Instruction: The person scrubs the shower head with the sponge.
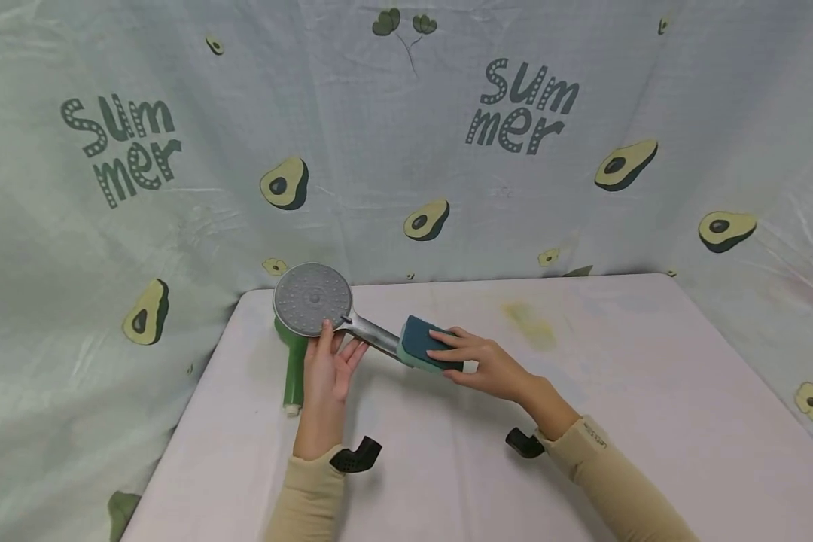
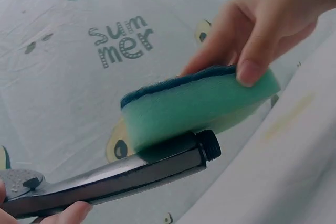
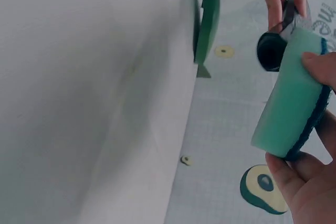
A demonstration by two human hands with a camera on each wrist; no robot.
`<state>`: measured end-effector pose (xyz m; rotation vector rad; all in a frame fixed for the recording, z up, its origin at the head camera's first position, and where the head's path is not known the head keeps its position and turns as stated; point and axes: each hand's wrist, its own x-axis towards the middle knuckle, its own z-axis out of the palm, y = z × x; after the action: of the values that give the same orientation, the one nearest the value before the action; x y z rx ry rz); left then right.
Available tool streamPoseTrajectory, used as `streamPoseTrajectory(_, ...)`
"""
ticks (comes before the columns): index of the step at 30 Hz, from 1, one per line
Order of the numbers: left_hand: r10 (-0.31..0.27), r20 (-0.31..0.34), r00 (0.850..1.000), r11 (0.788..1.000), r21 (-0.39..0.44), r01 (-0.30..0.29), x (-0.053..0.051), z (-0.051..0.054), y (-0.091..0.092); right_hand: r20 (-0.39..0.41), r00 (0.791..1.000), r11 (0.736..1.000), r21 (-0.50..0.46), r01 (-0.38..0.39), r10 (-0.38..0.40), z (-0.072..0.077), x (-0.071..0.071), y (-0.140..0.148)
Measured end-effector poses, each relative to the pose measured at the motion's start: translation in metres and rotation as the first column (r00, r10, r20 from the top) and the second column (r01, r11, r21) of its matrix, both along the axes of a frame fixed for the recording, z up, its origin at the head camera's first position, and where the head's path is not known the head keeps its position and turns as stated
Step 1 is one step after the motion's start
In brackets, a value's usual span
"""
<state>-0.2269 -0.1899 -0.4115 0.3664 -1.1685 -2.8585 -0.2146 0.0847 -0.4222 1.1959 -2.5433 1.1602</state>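
My left hand (image 1: 330, 369) holds a chrome shower head (image 1: 373, 334) near its neck, with the round grey spray face (image 1: 313, 298) turned up toward the head camera. In my right hand (image 1: 491, 365) is a sponge (image 1: 428, 345), light green with a dark blue scouring layer, gripped by its edges. The sponge's green side touches the shower head's handle (image 2: 131, 174) near its threaded end (image 2: 211, 145), as the left wrist view shows. From the right wrist, the handle's open end (image 3: 269, 52) appears beside the sponge (image 3: 291, 98). Both things are held above the table.
A green handled object (image 1: 295, 373) with a pale tip lies on the white table (image 1: 406, 467) behind the left hand, its upper part covered by the shower head. A yellowish stain (image 1: 530, 324) marks the tabletop. Behind hangs a curtain (image 1: 352, 113) printed with avocados and lettering.
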Motion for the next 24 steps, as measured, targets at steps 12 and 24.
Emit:
streamPoseTrajectory(12,-0.112,-0.018,0.994,0.983,-0.151,0.108,0.009,-0.007,0.03,-0.102,0.994,0.999,0.015,0.048,-0.047,0.011,-0.004,-0.023)
streamPoseTrajectory(24,0.065,-0.014,0.998,0.997,-0.041,-0.065,0.004,-0.003,0.02,-0.055,0.996,0.995,-0.072,0.068,-0.072,-0.003,0.001,0.006)
